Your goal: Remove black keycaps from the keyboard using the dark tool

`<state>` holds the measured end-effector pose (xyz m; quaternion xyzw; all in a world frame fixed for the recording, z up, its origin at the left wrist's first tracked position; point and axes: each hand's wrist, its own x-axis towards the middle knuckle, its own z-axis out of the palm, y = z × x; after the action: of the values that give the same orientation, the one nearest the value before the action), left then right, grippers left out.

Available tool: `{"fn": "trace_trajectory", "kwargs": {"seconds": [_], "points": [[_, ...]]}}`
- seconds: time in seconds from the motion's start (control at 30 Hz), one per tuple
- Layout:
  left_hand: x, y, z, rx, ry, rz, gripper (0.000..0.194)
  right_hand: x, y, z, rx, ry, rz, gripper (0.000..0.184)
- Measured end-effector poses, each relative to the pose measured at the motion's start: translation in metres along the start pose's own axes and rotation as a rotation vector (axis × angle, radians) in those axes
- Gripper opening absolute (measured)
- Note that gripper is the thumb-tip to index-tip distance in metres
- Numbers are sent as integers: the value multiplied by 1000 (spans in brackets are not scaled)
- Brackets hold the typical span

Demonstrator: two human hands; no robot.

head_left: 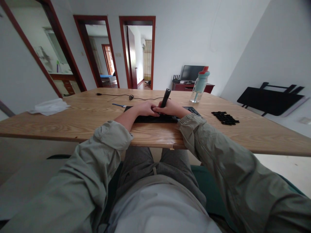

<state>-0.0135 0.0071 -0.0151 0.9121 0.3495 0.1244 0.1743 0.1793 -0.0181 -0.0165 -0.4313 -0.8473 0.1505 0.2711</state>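
A black keyboard (pixel 157 119) lies near the front edge of the wooden table, partly covered by both hands. My right hand (pixel 170 108) is closed around a thick black pen-shaped tool (pixel 166 97), which stands tilted with its upper end leaning right. Its lower tip is hidden behind the fingers. My left hand (pixel 146 109) rests over the keyboard's middle, its fingers drawn together and touching my right hand near the tool's lower end. Whatever it pinches is too small or hidden. The keyboard's right-hand keys show beyond my right wrist.
Small black pieces (pixel 225 118) lie clustered at right. A clear bottle (pixel 198 89) with a red-topped lid stands behind them. A thin black cable (pixel 131 97) crosses the table's back, with a slim blue item (pixel 118 105) nearer. White crumpled cloth or tissue (pixel 51 106) lies left.
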Motion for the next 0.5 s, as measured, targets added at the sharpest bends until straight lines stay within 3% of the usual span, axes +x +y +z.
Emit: {"fn": "trace_trajectory", "kwargs": {"seconds": [0.23,0.5], "points": [[1,0,0,63,18,-8,38,-5,6,-5,33,161,12,52],[2,1,-1,77,12,2,41,-4,-6,-4,-75,166,63,51]]}}
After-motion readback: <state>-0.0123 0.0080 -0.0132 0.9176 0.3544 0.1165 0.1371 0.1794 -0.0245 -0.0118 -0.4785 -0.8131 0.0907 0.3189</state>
